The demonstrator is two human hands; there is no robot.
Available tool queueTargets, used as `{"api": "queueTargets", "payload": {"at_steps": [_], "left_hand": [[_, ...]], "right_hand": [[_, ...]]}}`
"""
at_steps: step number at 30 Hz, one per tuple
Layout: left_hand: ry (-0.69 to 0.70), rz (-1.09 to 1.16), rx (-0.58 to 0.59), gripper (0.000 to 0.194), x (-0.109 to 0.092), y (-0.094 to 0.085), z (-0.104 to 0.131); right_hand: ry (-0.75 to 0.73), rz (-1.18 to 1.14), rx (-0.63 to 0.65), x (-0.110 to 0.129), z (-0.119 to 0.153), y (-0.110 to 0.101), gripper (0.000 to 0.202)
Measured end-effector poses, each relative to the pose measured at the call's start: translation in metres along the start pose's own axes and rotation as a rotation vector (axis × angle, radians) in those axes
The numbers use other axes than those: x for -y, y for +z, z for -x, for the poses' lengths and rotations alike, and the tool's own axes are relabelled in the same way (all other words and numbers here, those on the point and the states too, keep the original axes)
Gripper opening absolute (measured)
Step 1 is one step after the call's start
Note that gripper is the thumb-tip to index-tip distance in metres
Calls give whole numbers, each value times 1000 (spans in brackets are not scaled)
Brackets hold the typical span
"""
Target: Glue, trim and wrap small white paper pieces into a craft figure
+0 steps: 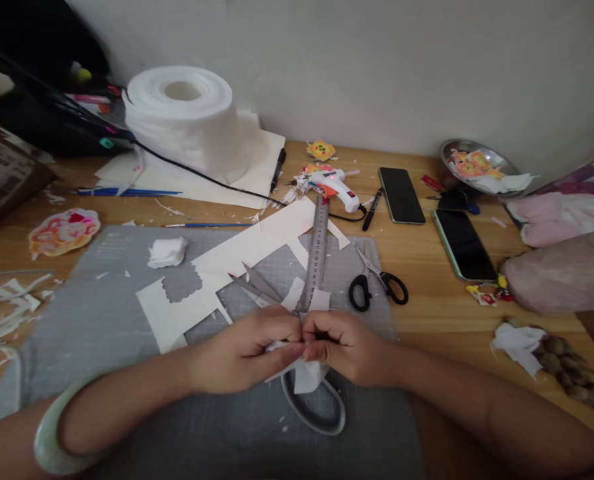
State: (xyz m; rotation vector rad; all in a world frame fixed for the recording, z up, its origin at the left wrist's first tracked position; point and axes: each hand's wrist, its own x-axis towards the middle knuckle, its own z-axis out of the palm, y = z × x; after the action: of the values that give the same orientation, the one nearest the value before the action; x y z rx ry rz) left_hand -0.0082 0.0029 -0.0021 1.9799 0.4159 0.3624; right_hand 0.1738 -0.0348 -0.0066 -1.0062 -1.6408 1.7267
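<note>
My left hand (261, 347) and my right hand (344, 343) meet over the grey cutting mat (217, 433), fingertips pinched together on a small white piece (311, 377) that looks like paper or soft tissue. Most of it is hidden by the fingers. Under the hands lie large scissors (341, 417) with a grey handle loop, their blades pointing up and left. A steel ruler (317, 250) and cut white card (249, 247) with a scalloped hole lie just beyond. Smaller black-handled scissors (360, 293) rest open to the right of my right hand.
A big white roll (181, 127) stands at the back left. Beyond the ruler lie a glue gun (341, 190) with a cord and a black pen (373, 210). Two phones (401, 195) and a metal bowl (444, 157) of paper cut-outs are at right. A folded white wad (167, 252) sits on the mat.
</note>
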Motion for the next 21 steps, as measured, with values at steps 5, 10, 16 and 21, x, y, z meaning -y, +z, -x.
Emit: {"api": "queueTargets", "payload": {"at_steps": [5, 10, 16, 21], "left_hand": [[-1, 40, 37, 18, -1, -2, -2], [3, 74, 45, 18, 1, -1, -3], [-25, 128, 50, 23, 2, -2, 0], [-102, 163, 30, 25, 4, -1, 2]], "right_hand": [[32, -157, 58, -3, 0, -2, 35], [68, -289, 95, -8, -1, -5, 37], [73, -334, 114, -9, -1, -10, 34], [92, -465, 69, -6, -2, -10, 32]]}}
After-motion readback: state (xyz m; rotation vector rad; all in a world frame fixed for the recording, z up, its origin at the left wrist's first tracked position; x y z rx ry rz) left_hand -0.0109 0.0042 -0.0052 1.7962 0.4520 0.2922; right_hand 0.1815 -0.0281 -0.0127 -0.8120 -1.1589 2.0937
